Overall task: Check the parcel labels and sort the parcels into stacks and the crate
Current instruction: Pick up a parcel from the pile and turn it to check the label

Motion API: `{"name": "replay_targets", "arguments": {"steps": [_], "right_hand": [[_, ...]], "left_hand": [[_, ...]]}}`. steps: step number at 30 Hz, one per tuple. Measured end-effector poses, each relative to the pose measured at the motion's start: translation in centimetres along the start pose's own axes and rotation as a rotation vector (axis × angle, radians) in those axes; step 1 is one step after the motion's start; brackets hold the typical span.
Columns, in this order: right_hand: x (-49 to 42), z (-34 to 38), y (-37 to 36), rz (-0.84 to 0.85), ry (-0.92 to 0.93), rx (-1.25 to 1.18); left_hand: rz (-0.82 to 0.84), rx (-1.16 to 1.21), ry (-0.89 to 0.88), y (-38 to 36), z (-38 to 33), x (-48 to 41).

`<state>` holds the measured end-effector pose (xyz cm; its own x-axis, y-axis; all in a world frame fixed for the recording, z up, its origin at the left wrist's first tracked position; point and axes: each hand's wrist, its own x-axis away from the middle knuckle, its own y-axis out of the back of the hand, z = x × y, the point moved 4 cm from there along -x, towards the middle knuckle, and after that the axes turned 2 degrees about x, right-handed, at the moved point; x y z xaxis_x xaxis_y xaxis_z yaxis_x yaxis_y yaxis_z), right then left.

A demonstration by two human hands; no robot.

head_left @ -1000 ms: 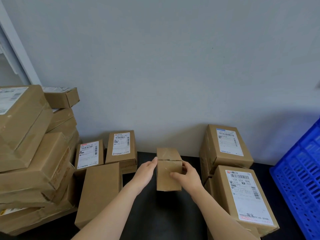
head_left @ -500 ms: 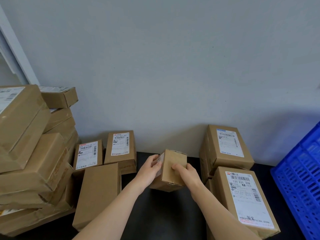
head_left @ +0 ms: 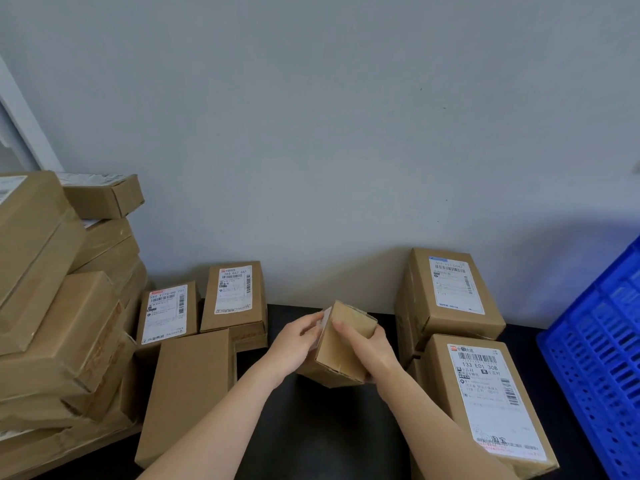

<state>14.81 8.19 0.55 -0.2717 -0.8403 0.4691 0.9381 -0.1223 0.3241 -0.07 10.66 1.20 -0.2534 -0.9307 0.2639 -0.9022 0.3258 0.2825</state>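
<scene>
A small brown cardboard parcel (head_left: 341, 348) is tilted above the black table, held between both hands. My left hand (head_left: 296, 342) grips its left face, where a strip of white label shows. My right hand (head_left: 370, 348) wraps over its top right edge. Two labelled parcels, the nearer (head_left: 491, 400) and the farther (head_left: 453, 289), lie stacked at the right. A blue slatted crate (head_left: 595, 358) stands at the far right.
A tall, uneven pile of cardboard boxes (head_left: 59, 306) fills the left side. Two labelled boxes, the left (head_left: 168, 315) and the right (head_left: 233, 292), and an unlabelled one (head_left: 188, 386) lie between the pile and my hands. A grey wall (head_left: 311, 133) runs behind the black table (head_left: 311, 427).
The small parcel was upright with a plain face toward me. Both hands have turned and tilted it, and its labelled side now shows at the left.
</scene>
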Motion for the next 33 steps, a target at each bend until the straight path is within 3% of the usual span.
{"name": "replay_targets", "arguments": {"steps": [6,10,16,19,22,27,30,33], "right_hand": [[0.1,0.8,0.6,-0.169,0.046,0.245],[0.0,0.7,0.8,-0.169,0.033,0.185],[0.8,1.4,0.7,-0.220,0.103,-0.107],[1.0,1.9,0.2,-0.203,0.123,-0.287],[1.1,1.8,-1.0,-0.167,0.081,-0.420],[0.8,0.9,-1.8,-0.131,0.014,-0.499],[0.4,0.0,-1.7,-0.163,-0.067,-0.422],[0.1,-0.9,-1.9,-0.152,-0.186,-0.509]], "left_hand": [[-0.001,-0.078,0.025,-1.0,1.7,0.3],[-0.132,0.000,0.224,0.1,3.8,0.5],[-0.262,0.475,0.396,1.1,4.0,0.9],[-0.208,0.778,0.451,0.6,3.4,0.5],[-0.120,0.924,0.425,-0.3,2.4,-0.1],[-0.242,0.967,0.388,0.1,2.3,-2.0],[-0.309,0.839,0.362,0.9,2.5,-3.5],[-0.269,0.656,0.338,1.1,2.4,-5.0]]}}
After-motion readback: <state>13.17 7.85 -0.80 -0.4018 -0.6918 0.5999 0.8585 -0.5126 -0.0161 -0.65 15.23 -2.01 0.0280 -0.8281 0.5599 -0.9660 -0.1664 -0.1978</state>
